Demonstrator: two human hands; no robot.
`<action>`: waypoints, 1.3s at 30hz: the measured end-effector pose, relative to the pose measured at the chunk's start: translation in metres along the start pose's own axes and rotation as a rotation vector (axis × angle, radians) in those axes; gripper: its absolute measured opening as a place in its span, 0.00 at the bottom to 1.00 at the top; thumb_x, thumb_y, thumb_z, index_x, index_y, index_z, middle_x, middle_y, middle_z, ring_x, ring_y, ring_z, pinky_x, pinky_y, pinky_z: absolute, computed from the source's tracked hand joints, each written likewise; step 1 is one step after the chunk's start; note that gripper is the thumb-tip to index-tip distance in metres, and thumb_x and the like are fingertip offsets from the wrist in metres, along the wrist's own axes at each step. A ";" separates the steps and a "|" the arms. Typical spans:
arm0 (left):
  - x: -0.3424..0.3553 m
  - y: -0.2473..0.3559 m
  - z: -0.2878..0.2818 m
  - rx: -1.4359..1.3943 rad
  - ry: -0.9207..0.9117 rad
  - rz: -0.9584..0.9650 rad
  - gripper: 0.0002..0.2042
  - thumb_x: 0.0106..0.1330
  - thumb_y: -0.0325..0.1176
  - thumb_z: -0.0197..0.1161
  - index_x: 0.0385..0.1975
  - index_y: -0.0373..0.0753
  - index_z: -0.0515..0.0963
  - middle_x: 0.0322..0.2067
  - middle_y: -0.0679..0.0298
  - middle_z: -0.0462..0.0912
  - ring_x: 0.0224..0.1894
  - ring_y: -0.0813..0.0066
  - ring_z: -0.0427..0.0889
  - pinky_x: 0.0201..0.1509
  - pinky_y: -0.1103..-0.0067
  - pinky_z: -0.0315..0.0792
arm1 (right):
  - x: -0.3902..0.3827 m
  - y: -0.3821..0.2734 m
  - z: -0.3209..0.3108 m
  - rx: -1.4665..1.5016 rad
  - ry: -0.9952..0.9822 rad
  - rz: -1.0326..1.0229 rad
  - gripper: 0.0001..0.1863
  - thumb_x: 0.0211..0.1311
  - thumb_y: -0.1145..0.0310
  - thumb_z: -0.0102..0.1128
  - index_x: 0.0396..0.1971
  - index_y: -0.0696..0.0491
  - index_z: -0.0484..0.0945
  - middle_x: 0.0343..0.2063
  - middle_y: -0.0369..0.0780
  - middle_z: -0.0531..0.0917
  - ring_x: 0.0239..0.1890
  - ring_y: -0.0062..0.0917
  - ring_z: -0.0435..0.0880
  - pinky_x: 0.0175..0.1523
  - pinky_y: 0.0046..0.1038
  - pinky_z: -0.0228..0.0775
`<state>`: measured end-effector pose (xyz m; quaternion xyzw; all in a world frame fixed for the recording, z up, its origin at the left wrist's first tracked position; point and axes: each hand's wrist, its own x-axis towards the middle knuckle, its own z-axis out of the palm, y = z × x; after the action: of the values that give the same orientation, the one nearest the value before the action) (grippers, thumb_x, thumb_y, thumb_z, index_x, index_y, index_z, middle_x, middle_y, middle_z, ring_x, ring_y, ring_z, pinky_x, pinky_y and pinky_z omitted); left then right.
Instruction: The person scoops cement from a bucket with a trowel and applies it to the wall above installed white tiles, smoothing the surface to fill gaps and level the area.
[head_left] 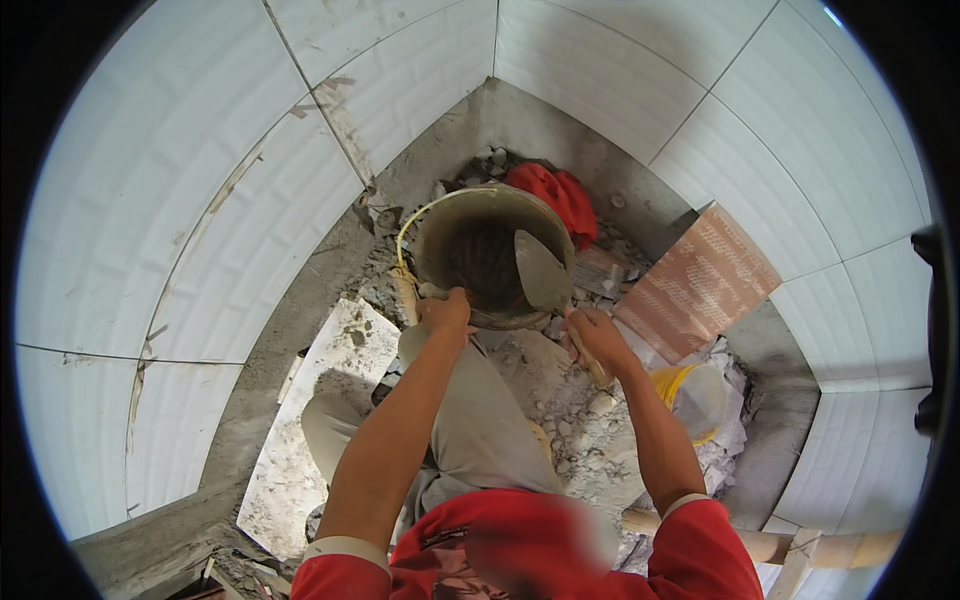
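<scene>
A large mortar-stained bucket with a pale yellow handle tilts toward me, its dark inside showing. My left hand grips its near rim, the fingers closed around the edge. Closed round the wooden handle of a trowel, my right hand is just beyond the bucket's near right side. The trowel's grey, mortar-smeared blade reaches over the right part of the bucket's mouth. Some wet grey residue coats the bucket's inner wall; how much lies at the bottom is too dark to tell.
A red cloth lies behind the bucket. At the right, a brown-backed tile leans by the wall, near a yellow-rimmed bucket. A dusty white board lies left of my legs. Rubble covers the floor between tiled walls.
</scene>
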<state>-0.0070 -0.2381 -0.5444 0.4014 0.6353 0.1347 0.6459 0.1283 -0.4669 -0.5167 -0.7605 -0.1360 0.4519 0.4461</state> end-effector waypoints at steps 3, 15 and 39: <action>0.005 -0.005 0.005 0.048 0.051 0.020 0.38 0.71 0.36 0.65 0.64 0.14 0.49 0.60 0.29 0.72 0.50 0.42 0.87 0.41 0.61 0.92 | -0.018 0.026 -0.012 0.029 -0.003 0.044 0.25 0.78 0.50 0.52 0.39 0.61 0.81 0.25 0.41 0.83 0.19 0.24 0.79 0.23 0.28 0.72; 0.003 0.003 0.004 -0.043 -0.031 0.032 0.39 0.68 0.34 0.69 0.66 0.14 0.53 0.61 0.33 0.72 0.53 0.47 0.84 0.49 0.60 0.87 | -0.134 0.122 -0.032 -0.146 0.118 0.267 0.21 0.78 0.55 0.51 0.42 0.60 0.82 0.26 0.44 0.87 0.18 0.24 0.82 0.22 0.27 0.74; -0.215 0.152 -0.184 -0.060 -0.047 1.199 0.18 0.60 0.29 0.76 0.34 0.41 0.67 0.33 0.70 0.76 0.34 0.85 0.69 0.38 0.82 0.67 | -0.208 -0.133 -0.014 -1.121 0.208 -0.670 0.20 0.66 0.62 0.68 0.52 0.57 0.80 0.39 0.52 0.83 0.38 0.53 0.85 0.41 0.50 0.76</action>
<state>-0.1608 -0.2238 -0.2623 0.6741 0.2796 0.4846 0.4823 0.0502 -0.5267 -0.2896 -0.8336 -0.5362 0.0737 0.1099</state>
